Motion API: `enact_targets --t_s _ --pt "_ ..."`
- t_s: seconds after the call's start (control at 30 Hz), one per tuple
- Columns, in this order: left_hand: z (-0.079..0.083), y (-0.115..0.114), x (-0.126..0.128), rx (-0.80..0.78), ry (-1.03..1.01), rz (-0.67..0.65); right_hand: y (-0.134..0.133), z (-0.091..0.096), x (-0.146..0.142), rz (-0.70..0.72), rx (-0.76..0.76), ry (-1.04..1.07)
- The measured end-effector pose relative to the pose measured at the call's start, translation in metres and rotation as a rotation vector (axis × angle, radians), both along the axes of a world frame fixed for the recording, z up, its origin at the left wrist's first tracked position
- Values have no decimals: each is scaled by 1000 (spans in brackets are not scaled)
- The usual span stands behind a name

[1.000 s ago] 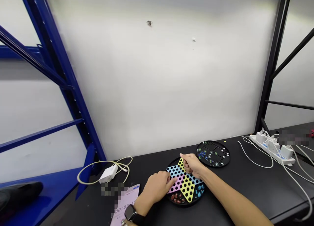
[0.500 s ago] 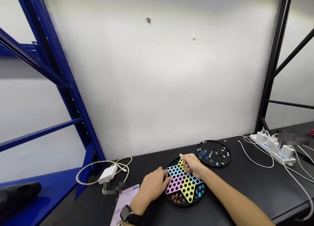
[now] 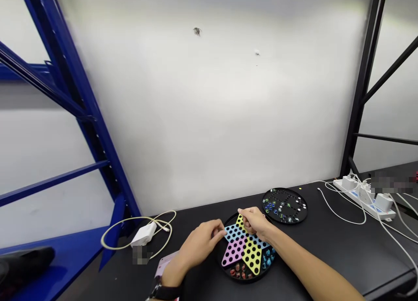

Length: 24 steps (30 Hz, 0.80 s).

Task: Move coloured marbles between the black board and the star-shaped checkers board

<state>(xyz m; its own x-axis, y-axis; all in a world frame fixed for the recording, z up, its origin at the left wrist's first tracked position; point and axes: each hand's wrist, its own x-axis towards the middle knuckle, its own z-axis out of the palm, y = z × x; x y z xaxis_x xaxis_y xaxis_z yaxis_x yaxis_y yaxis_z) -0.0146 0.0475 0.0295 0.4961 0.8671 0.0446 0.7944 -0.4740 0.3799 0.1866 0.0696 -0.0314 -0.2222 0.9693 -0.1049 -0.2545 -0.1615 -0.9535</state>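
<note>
A star-shaped Chinese checkers board [image 3: 251, 254] in yellow, blue and pink, with black holes, lies over a round black tray [image 3: 248, 280]. My left hand [image 3: 203, 242] is at the board's left blue point, thumb and fingers closing on its tip. My right hand [image 3: 256, 222] is closed at the far yellow point, its thumb along the tip and its fingers curled over the board. Past the board's edges, red pieces [image 3: 240, 271] and blue pieces [image 3: 268, 258] show in the tray's compartments. My right hand covers the board's far right part.
A second round black tray [image 3: 284, 206] with glass marbles stands behind to the right. A phone [image 3: 165, 262] lies partly under my left forearm. A white charger [image 3: 143, 235] with a looped cable is at left, and a power strip [image 3: 365, 196] with cables at right.
The board has turned slightly, its pink point coming nearer to me. My left fingers have moved up onto the blue tip. My left forearm now covers more of the phone.
</note>
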Motion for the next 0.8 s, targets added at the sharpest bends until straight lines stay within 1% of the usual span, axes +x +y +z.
enact_targets --t_s 0.03,0.1,0.17,0.23,0.33,0.4,0.47,0.6,0.7,0.77,0.8 --pt "0 -1 4 71 -63 18 -4 5 -3 15 -7 5" --pt "-2 -5 14 197 -172 0 -13 14 -11 62 -50 50" --pt "-5 -9 23 295 -239 -48 -22 22 -18 118 -142 113" --pt "-7 -12 29 369 -265 -68 -27 25 -23 167 -243 157" --pt "-9 -14 33 408 -232 -73 -29 22 -27 214 -352 201" --pt "-9 -15 36 382 -173 -81 -28 19 -28 182 -383 225" --pt "-9 -17 38 339 -116 -88 -28 19 -28 107 -359 215" --pt "-14 -21 40 287 -89 -91 -26 25 -24 -49 -173 123" --pt "-22 -23 40 198 -39 -115 -21 24 -15 -65 -23 31" --pt "-28 -23 39 100 29 -135 -17 19 -9 -44 31 -52" --pt "-31 -23 39 55 61 -142 -15 17 -7 -27 35 -96"
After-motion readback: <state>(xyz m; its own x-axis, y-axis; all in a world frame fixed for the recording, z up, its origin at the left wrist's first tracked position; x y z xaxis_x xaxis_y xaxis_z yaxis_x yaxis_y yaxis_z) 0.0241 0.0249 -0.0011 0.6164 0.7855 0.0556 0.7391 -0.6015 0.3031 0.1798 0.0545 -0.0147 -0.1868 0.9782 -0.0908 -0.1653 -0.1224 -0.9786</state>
